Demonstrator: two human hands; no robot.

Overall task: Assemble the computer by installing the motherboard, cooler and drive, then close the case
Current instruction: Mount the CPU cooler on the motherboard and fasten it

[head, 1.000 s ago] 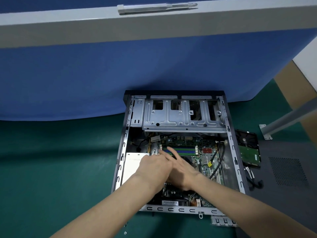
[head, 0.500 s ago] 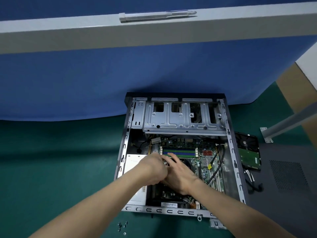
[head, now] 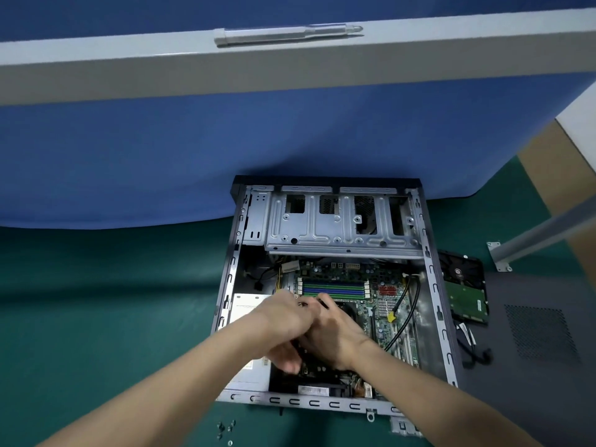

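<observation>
Right hand [head: 335, 333] fingers [head: 322, 299] curled back; motherboard [head: 383, 279] beneath, left hand [head: 283, 321] overlapping.

1. No text, brand or number is legible anywhere.
2. The white sticker [head: 312, 390] inside the case [head: 433, 285], at its near edge, carries print, perhaps a barcode, too blurred to read.
</observation>
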